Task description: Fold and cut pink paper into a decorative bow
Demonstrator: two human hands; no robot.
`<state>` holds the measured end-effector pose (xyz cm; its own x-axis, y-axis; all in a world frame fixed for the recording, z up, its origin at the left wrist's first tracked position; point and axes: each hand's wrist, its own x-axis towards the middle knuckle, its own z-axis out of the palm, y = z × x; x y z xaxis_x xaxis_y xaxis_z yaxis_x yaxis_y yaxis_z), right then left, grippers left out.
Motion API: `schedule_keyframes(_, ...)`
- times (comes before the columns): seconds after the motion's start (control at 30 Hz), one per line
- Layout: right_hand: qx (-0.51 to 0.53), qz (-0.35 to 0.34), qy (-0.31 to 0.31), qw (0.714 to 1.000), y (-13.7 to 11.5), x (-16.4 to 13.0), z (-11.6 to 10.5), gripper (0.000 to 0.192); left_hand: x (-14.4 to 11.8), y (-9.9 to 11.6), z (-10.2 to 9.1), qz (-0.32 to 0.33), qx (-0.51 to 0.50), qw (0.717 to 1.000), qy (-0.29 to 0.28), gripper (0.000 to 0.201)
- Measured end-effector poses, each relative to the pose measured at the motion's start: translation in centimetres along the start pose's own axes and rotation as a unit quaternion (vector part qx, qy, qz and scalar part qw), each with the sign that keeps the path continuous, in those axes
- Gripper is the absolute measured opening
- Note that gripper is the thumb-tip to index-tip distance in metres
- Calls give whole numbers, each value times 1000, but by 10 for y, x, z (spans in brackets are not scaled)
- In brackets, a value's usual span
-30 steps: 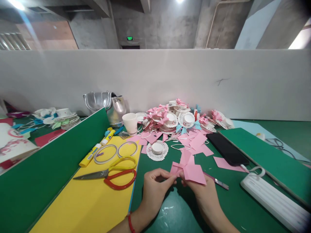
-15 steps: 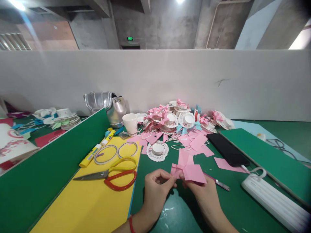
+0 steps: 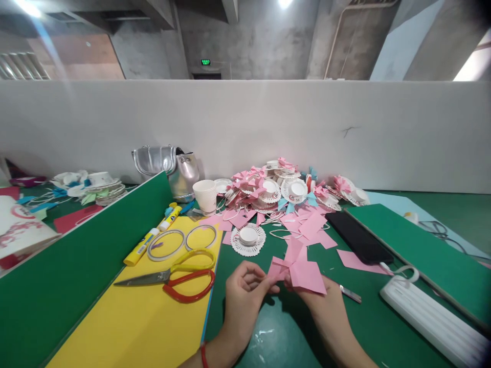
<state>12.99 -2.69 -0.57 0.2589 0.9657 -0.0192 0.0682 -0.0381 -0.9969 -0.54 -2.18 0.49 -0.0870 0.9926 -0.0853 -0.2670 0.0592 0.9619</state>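
Both my hands hold a folded pink paper bow (image 3: pixel 297 268) just above the green table (image 3: pixel 276 337). My left hand (image 3: pixel 243 301) pinches its left wing between thumb and fingers. My right hand (image 3: pixel 326 306) grips the bow from below, mostly hidden under the right wing. A white paper-cup hat with a lace brim (image 3: pixel 248 237) lies just beyond the bow. Behind it is a heap of finished hats with pink and blue bows (image 3: pixel 284 189).
Scissors with red and yellow handles (image 3: pixel 172 276), two tape rings (image 3: pixel 182 240) and glue sticks (image 3: pixel 149 237) lie on a yellow sheet (image 3: pixel 130 327) at left. A black phone (image 3: pixel 358 236), a white power strip (image 3: pixel 433 319), a green board (image 3: pixel 422 250) and a small cutter (image 3: pixel 350 293) are at right.
My left fingers have shifted a little on the bow's left wing and the bow has tilted slightly. The hands stay in the same place.
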Motion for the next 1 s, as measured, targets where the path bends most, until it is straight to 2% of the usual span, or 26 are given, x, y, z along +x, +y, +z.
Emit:
schedule_keyframes(0.17, 26, 16, 33, 999, -1, 3, -4, 13, 0, 1, -2, 9, 30, 999, 16, 20)
schedule_keyframes(0.37, 10, 21, 26, 999, -5, 3, -4, 16, -3, -3, -2, 98, 110, 989, -22, 18)
schedule_keyframes(0.47, -6, 19, 5, 1000, -9, 0, -1, 15, -5, -4, -2, 116, 152, 981, -18, 15)
schedule_keyframes(0.77, 26, 2, 40, 999, -3, -6, 7, 20, -4, -1, -1, 105, 149, 983, 13, 14)
schedule_keyframes(1.0, 3, 36, 62, 997, 2, -10, 11, 20, -8, 2, 4, 73, 78, 994, 31, 21)
